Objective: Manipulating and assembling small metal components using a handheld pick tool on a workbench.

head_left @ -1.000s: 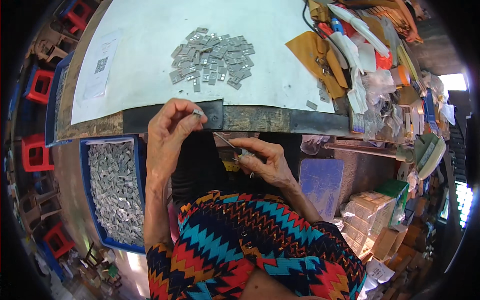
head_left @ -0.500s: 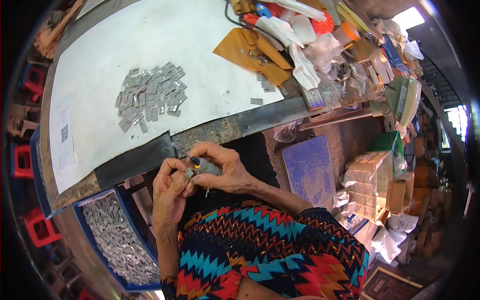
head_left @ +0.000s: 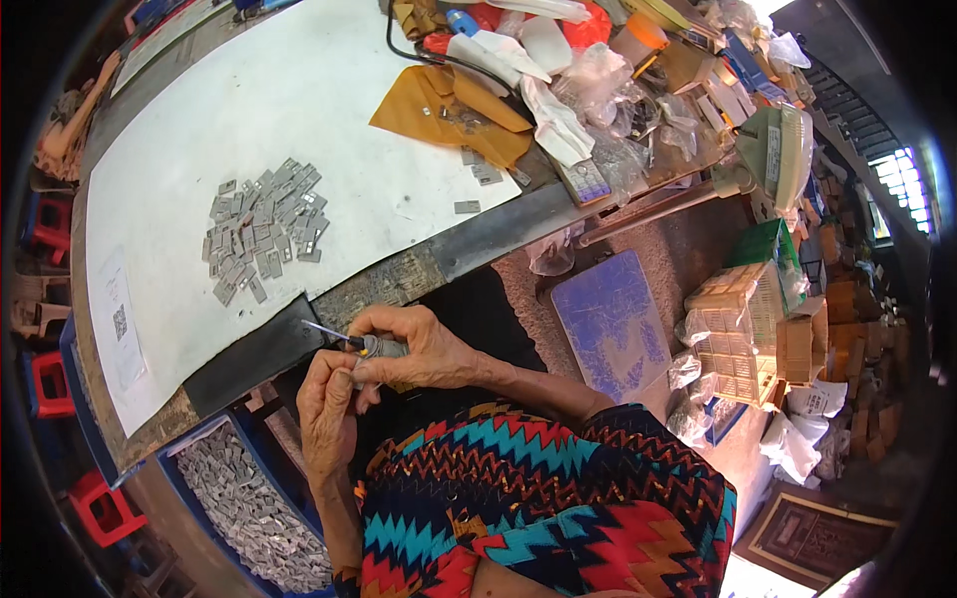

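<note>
Now small screwdriver (head_left: 351, 342) pinched between right hand (head_left: 419, 349) fingers, left hand (head_left: 327, 409) touching.

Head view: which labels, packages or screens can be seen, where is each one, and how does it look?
Paper sheet: left end of the white table top, pale rectangle with a small dark square code.
Calculator: table's front edge, right of centre, grey with coloured keys.
White sacks: floor at right, rounded and tied.
Clear plastic bags: among the table clutter, crumpled.

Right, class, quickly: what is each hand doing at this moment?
Left hand: fingers curled, pinched beside the tool; whether it holds a small part cannot be told.
Right hand: closed around a thin pointed tool.
</note>
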Available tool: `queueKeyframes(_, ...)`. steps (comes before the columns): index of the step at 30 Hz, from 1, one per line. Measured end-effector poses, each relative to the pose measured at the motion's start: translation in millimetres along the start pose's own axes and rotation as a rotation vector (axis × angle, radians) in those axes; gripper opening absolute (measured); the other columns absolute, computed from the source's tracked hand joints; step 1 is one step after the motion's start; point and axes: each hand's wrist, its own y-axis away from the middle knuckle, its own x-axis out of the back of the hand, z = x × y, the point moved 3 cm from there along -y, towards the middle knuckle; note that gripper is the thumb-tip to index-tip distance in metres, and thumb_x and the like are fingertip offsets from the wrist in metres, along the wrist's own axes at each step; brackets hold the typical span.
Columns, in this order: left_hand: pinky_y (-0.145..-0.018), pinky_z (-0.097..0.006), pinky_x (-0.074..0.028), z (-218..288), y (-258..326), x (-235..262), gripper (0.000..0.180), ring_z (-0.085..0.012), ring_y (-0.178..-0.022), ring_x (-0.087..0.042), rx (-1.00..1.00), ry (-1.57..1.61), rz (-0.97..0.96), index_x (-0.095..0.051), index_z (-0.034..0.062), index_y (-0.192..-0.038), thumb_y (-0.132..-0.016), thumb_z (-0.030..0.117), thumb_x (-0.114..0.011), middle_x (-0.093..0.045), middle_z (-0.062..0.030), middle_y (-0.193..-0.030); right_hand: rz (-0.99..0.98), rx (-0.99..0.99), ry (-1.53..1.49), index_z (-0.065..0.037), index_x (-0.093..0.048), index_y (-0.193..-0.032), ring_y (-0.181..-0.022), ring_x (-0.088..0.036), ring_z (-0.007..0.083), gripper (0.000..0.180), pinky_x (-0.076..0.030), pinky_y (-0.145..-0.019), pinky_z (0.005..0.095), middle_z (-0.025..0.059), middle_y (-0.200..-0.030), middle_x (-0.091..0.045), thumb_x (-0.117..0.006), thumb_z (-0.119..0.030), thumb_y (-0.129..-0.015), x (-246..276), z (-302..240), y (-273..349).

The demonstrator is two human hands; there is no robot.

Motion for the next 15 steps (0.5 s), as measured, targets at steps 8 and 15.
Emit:
queueKeyframes(8, -0.048, -0.022, -0.041, -6.4, -0.5, 0.7, 0.023, -0.0121, -0.055, -0.052, 0.021, 0.225, -0.025, -0.048, -0.0014, -0.095, -0.087, 0.018, -0.057, -0.061, -0.0137, -0.073, -0.048, 0.008, 0.003, -0.001, -0.055, -0.097, -0.07, -0.048, 0.0038, 0.029, -0.041, -0.059, 0.0196, -0.0012, -0.077, -0.054, -0.068, -0.02, -0.079, -1.3, 10.0, -3.1)
queueKeyframes(15, -0.056, -0.018, -0.036, 1.3, -9.6, 9.6, 0.021, -0.0084, -0.062, -0.046, -0.082, 0.187, 0.108, -0.051, -0.002, -0.105, -0.089, 0.012, -0.052, -0.056, -0.0066, -0.078, -0.026, -0.316, -0.227, 0.001, -0.054, -0.104, -0.066, -0.048, 0.0044, 0.029, -0.041, -0.059, 0.0191, 0.0016, -0.079, -0.056, -0.059, -0.018, -0.083, -1.7, 7.9, 0.0)
